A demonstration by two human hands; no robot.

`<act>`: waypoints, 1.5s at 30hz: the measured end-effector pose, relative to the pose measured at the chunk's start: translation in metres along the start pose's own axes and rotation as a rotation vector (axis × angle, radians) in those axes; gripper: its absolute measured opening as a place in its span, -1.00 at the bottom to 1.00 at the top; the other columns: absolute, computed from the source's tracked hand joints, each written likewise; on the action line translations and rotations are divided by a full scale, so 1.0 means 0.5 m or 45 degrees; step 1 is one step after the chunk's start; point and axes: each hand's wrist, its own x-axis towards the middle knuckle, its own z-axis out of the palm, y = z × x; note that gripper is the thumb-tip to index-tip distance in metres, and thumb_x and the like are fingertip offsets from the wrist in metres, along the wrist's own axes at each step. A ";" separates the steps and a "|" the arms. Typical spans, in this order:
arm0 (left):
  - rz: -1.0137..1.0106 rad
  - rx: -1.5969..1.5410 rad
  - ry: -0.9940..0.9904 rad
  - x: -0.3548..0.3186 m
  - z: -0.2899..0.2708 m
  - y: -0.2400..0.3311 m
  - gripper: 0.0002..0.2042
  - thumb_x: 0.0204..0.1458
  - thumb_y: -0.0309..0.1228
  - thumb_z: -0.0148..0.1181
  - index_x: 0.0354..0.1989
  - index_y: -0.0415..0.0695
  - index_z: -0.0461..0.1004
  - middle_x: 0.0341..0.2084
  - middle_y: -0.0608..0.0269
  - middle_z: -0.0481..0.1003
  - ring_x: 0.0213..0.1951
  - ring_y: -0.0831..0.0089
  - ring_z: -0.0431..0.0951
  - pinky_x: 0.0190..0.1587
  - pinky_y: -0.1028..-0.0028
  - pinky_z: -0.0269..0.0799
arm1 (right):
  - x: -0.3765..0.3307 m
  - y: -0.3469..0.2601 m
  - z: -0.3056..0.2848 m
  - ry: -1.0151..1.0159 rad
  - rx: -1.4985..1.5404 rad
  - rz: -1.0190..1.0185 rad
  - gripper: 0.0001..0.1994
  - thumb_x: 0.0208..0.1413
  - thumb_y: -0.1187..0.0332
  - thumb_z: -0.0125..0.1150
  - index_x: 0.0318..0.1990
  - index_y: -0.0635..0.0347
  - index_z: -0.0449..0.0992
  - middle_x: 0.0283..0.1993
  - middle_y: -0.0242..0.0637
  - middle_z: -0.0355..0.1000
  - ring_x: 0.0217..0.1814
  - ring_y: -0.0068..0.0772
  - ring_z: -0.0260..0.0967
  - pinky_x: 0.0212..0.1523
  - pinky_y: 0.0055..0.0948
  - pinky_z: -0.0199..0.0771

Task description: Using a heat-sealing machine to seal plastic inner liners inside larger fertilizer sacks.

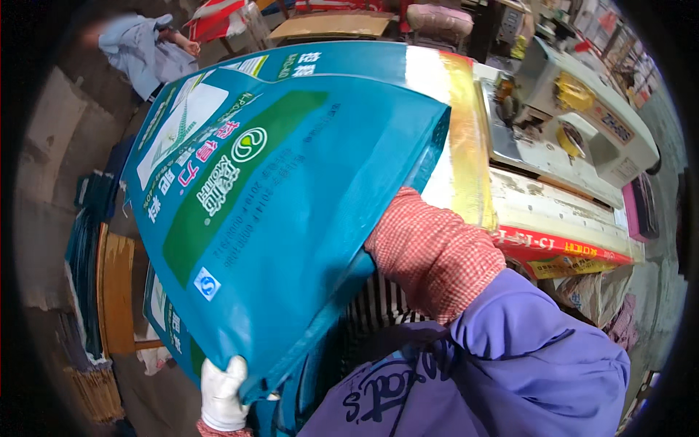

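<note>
A large teal woven sack (291,240) with a green band and printed lettering stretches across the middle, its far part lying over the work table. My left hand (224,393), in a white glove, is closed on the sack's lower near corner, with the thumb on top. My right forearm, in a red-and-white checked sleeve cover (437,251), reaches into or under the sack at its right edge. The sack hides my right hand, so its fingers do not show. More folded teal sacking (164,313) hangs below the sack on the left.
A cream sewing machine (615,131) stands on the table at the right. Yellow and red sacking (466,138) covers the table's surface beside the sack. Folded teal sacks (87,269) are at the left, near a wooden board (118,284). Another person in light blue (145,54) is at the far left.
</note>
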 end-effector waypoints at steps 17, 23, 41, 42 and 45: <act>-0.051 0.006 -0.067 0.027 -0.067 -0.081 -0.77 -0.03 -0.47 0.07 -0.19 -0.27 0.42 -0.34 0.38 0.42 -0.33 0.58 0.32 -0.24 0.54 0.27 | -0.151 0.055 -0.093 -0.297 0.366 -0.707 -0.83 -0.11 0.43 0.06 -0.33 0.06 0.53 -0.38 -0.29 0.46 -0.35 -0.22 0.44 -0.31 -0.36 0.46; 0.213 0.203 -0.073 0.022 -0.078 -0.107 -0.75 0.01 -0.32 0.08 -0.23 -0.26 0.41 -0.49 0.36 0.42 -0.51 0.64 0.32 -0.47 0.60 0.25 | -0.145 -0.126 -0.089 -0.278 0.500 -0.664 -0.81 -0.08 0.43 0.05 -0.28 0.07 0.52 -0.33 -0.29 0.46 -0.33 -0.22 0.44 -0.29 -0.36 0.46; 1.228 1.702 0.122 0.047 -0.157 -0.113 -0.40 -0.25 -0.75 0.11 0.08 -0.17 0.19 -0.36 -0.14 0.40 -0.33 -0.08 0.42 -0.27 0.28 0.36 | -0.044 0.032 -0.364 0.481 0.507 -0.224 -0.67 0.02 0.34 0.12 -0.02 0.16 0.40 -0.26 -0.19 0.48 -0.20 -0.34 0.43 -0.21 -0.43 0.44; 1.229 1.665 0.189 0.064 -0.147 -0.104 -0.46 -0.19 -0.69 0.12 0.06 -0.17 0.21 -0.36 -0.12 0.42 -0.33 -0.05 0.43 -0.27 0.30 0.36 | -0.028 0.087 -0.343 0.431 0.116 -0.066 -0.61 0.03 0.31 0.12 0.03 0.19 0.36 -0.29 -0.24 0.48 -0.28 -0.42 0.42 -0.25 -0.49 0.43; 0.652 0.569 0.194 0.163 -0.190 -0.132 -0.63 -0.01 -0.40 0.12 -0.02 -0.24 0.31 -0.38 -0.02 0.46 -0.32 0.10 0.46 -0.25 0.34 0.36 | -0.031 0.152 -0.271 -0.221 0.301 0.251 -0.53 0.00 0.31 0.12 0.12 0.09 0.29 -0.49 -0.33 0.39 -0.50 -0.51 0.31 -0.51 -0.46 0.33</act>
